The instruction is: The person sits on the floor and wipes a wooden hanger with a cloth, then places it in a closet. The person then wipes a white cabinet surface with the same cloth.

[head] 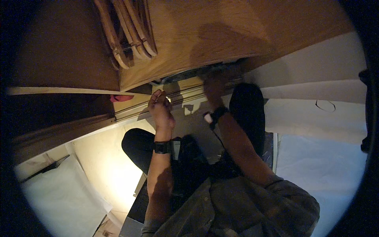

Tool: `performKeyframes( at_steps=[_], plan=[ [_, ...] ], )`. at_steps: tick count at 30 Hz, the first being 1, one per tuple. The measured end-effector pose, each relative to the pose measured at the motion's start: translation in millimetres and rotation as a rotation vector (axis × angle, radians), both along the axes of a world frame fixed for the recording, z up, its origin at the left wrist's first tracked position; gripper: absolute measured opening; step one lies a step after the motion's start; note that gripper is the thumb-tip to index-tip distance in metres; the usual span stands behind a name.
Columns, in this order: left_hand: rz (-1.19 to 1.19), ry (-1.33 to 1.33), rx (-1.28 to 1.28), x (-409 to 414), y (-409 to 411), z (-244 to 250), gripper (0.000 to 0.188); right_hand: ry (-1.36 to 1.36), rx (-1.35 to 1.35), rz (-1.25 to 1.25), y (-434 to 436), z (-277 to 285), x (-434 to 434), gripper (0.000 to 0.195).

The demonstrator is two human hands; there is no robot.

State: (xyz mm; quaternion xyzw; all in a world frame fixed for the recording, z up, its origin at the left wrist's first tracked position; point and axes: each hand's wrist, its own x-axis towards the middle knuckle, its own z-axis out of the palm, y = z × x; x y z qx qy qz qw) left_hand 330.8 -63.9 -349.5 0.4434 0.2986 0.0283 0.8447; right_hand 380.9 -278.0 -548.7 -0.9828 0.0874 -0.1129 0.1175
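My left hand (160, 109) is raised in front of a wooden cabinet (177, 38), its fingers curled towards the thumb. A small bright spot shows beside the fingertips, and I cannot tell whether it is a held thing. My right hand (213, 86), blurred and in shadow, reaches to the cabinet's lower opening. Close to it lies a long dark object with a shiny rim (180, 75), partly hidden under the wood. Whether the right hand grips this object is unclear. Grooved sliding-door tracks (186, 94) run along the cabinet's bottom edge, behind both hands.
Several wooden pieces with curved ends (134, 47) hang at upper left. A pinkish-red item (122, 98) sits inside the cabinet. Bright light falls on the floor (118, 171). Pale sheeting (65, 195) lies at left, and a thin dark loop (325, 105) at right.
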Motion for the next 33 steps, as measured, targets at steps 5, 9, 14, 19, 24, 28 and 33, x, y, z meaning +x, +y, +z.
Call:
performKeyframes(
  at_steps=[5,9,14,19,24,28,33],
  plan=[
    [-0.056,0.038,-0.042,4.2,9.4,-8.3,0.017,-0.090,-0.084,0.318,92.8,61.8,-32.6,0.039],
    [-0.222,0.078,-0.098,5.4,-6.3,-2.1,0.017,0.196,0.010,0.174,39.4,35.7,-20.4,0.043],
    [-0.517,0.075,0.017,-6.9,-25.2,-3.5,0.015,0.029,-0.131,-0.009,-25.4,32.2,5.8,0.046],
    [-0.629,-0.004,0.151,-22.2,-34.8,14.1,0.014,0.036,-0.099,0.108,20.6,27.1,-17.7,0.048],
    [-0.237,-0.360,0.899,-22.3,-27.0,-46.0,0.013,-0.075,-0.016,0.414,145.9,47.2,-46.4,0.049],
    [-0.354,-0.259,0.717,-20.6,-25.1,-34.3,0.012,-0.193,0.004,0.478,209.5,80.3,-43.7,0.051],
    [-0.411,-0.007,0.390,-35.2,3.0,11.2,0.010,-0.049,0.308,0.606,258.9,92.1,-56.5,0.050]
  ],
)
